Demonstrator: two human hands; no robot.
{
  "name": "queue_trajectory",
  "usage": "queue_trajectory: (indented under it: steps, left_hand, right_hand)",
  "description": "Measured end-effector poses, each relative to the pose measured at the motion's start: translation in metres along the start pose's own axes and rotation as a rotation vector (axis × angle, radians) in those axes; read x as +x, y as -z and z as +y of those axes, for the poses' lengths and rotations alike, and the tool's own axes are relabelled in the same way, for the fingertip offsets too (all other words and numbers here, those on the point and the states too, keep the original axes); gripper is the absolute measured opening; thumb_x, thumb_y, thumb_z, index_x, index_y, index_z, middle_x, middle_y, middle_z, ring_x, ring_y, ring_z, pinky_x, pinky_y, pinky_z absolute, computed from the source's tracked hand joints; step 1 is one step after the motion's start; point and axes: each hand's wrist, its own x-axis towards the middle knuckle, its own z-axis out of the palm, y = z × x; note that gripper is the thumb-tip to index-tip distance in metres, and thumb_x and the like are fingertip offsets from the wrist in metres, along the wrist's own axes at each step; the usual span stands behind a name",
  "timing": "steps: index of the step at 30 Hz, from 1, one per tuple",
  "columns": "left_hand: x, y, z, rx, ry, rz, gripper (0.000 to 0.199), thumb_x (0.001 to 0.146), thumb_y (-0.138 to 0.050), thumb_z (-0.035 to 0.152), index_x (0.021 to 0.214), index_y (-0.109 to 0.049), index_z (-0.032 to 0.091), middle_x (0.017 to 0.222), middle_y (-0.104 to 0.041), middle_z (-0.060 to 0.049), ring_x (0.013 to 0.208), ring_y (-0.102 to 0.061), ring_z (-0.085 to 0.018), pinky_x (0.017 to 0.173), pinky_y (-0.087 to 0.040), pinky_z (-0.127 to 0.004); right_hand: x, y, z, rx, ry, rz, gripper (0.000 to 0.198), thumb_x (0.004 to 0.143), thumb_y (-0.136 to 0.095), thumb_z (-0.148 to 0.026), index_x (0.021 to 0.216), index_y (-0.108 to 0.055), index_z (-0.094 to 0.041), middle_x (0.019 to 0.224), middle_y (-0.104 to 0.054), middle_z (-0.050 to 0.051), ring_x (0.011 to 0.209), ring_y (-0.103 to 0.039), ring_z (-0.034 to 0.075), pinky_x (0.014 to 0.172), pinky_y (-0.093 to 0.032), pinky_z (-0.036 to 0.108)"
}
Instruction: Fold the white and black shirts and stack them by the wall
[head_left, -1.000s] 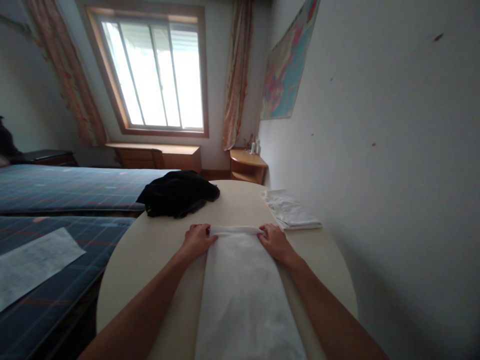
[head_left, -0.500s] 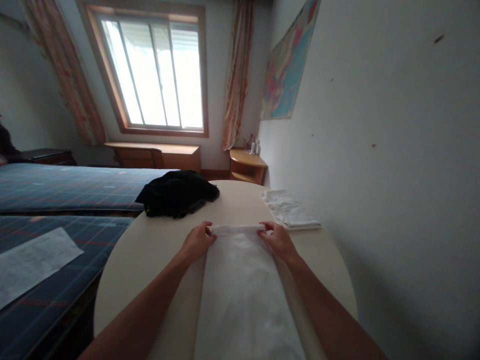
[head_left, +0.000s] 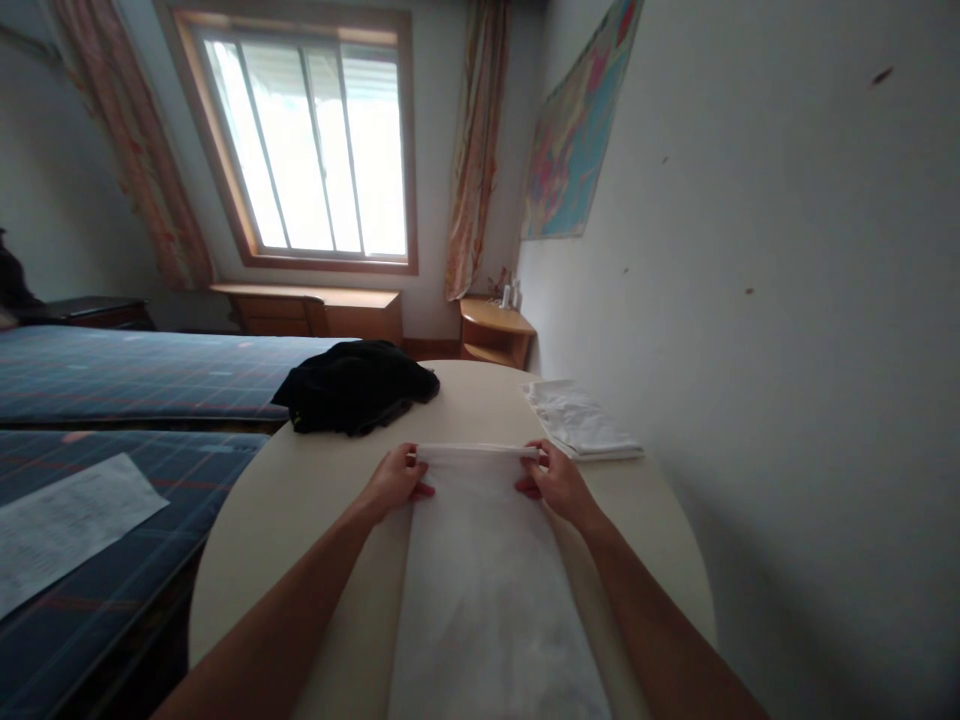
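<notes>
A long strip of folded white cloth (head_left: 487, 590) lies lengthwise on the round cream table (head_left: 277, 560), its near end running out of the bottom of the view. My left hand (head_left: 395, 478) pinches the far left corner of the cloth between thumb and fingers. At the far right corner, my right hand (head_left: 553, 480) grips the same edge in a like pinch. Between the two hands the far edge is stretched straight and slightly raised. What kind of garment or fabric it is, I cannot make out.
A black garment (head_left: 356, 385) sits crumpled at the table's far left, and a folded white cloth (head_left: 581, 418) lies at the far right near the wall. Left of the table are beds with blue plaid mattresses (head_left: 150, 375) and a printed sheet (head_left: 75, 530).
The cloth's far edge has been lifted a little and pulled tauter. My hands have shifted slightly, with the fingers now farther round the corners.
</notes>
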Motion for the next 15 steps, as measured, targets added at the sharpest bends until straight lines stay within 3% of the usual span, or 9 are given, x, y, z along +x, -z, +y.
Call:
queue_trajectory:
  steps: [4,9,15]
  left_hand:
    - [-0.0038,0.0043,0.0061,-0.049,0.087,-0.079,0.008,0.086,-0.061,0.019,0.089,-0.058,0.013,0.089,-0.066,-0.005,0.06,-0.068,-0.009,0.045,-0.044,-0.013]
    - [-0.0051,0.0058,0.0048,-0.103,0.11,-0.14,0.021,0.082,-0.07,0.027,0.096,-0.06,0.015,0.097,-0.068,-0.006,0.061,-0.069,-0.01,0.045,-0.045,-0.014]
    - [-0.0027,0.0037,-0.0011,-0.087,0.104,-0.14,0.031,0.075,-0.078,0.034,0.091,-0.06,0.015,0.088,-0.071,-0.007,0.068,-0.072,-0.015,0.048,-0.048,-0.016]
  right_hand:
    - [-0.0009,0.0016,-0.0004,0.029,-0.016,-0.037,0.03,0.084,-0.061,-0.041,0.106,-0.048,-0.024,0.086,-0.067,-0.001,0.053,-0.069,0.013,0.045,-0.055,0.021]
    - [-0.0004,0.0035,0.0019,0.051,-0.054,-0.028,0.039,0.085,-0.062,-0.047,0.114,-0.046,-0.027,0.084,-0.067,-0.003,0.053,-0.069,0.013,0.044,-0.055,0.021]
    - [0.0026,0.0039,0.0065,0.112,-0.128,-0.031,0.044,0.082,-0.069,-0.042,0.116,-0.05,-0.022,0.094,-0.069,0.005,0.057,-0.071,0.016,0.048,-0.058,0.025]
